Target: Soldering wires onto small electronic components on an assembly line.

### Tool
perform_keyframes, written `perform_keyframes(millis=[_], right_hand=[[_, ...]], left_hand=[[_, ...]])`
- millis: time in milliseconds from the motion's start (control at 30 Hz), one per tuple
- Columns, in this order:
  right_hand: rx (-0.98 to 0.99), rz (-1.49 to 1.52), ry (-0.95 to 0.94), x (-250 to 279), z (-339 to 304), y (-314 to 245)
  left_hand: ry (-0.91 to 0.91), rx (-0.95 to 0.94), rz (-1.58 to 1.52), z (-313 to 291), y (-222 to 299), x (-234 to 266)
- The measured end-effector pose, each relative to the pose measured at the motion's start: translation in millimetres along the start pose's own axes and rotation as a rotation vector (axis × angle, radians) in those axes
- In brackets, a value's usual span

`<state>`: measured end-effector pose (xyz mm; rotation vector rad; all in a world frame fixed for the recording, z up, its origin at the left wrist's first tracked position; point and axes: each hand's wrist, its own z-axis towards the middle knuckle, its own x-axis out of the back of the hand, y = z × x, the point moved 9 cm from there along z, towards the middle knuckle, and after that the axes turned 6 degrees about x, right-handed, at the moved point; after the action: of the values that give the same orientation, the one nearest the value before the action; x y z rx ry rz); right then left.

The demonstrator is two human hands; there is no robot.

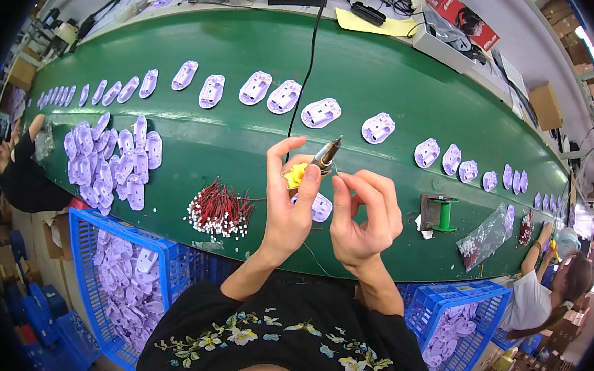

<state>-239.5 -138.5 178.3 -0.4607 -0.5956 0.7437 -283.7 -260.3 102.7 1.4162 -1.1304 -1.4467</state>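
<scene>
My left hand (284, 216) is wrapped round a soldering iron (326, 154) with a yellow collar; its dark tip points up and slightly right, above the green bench. Close by on the right, my right hand (367, 221) pinches a thin strand of solder wire (337, 169) near the iron's metal barrel. Whether strand and barrel touch, I cannot tell. Partly hidden behind my hands lies a light purple plastic shell (321, 208). Left of my left hand is a bundle of red wires (221, 208) with white ends.
Purple shells (322, 113) line the bench (361, 59), with a heap (109, 162) at left. A green spool (445, 215) on a stand and a plastic bag (484, 238) sit at right. Blue crates (167, 273) flank me. A black cable (310, 66) crosses the bench. Co-workers sit at both ends.
</scene>
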Motion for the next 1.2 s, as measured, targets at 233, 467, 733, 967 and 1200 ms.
perform_keyframes(millis=[233,467,733,967,1200], right_hand=[[0.095,-0.015,0.046,-6.6,-7.1,-2.5],[0.121,-0.021,0.024,-6.6,-4.8,-7.2],[0.149,-0.048,-0.030,-6.1,2.5,-10.6],[0.151,-0.075,-0.093,-5.0,3.7,-11.8],[0.192,-0.073,-0.031,-5.7,-0.7,-10.9]], left_hand=[[-0.039,0.010,-0.126,0.8,1.9,-4.5],[-0.043,0.013,-0.109,0.6,1.4,-4.3],[-0.058,0.040,-0.093,-0.8,4.8,-2.8],[-0.075,0.080,-0.143,-0.1,2.9,-6.7],[-0.084,0.077,-0.132,0.3,2.5,-8.0]])
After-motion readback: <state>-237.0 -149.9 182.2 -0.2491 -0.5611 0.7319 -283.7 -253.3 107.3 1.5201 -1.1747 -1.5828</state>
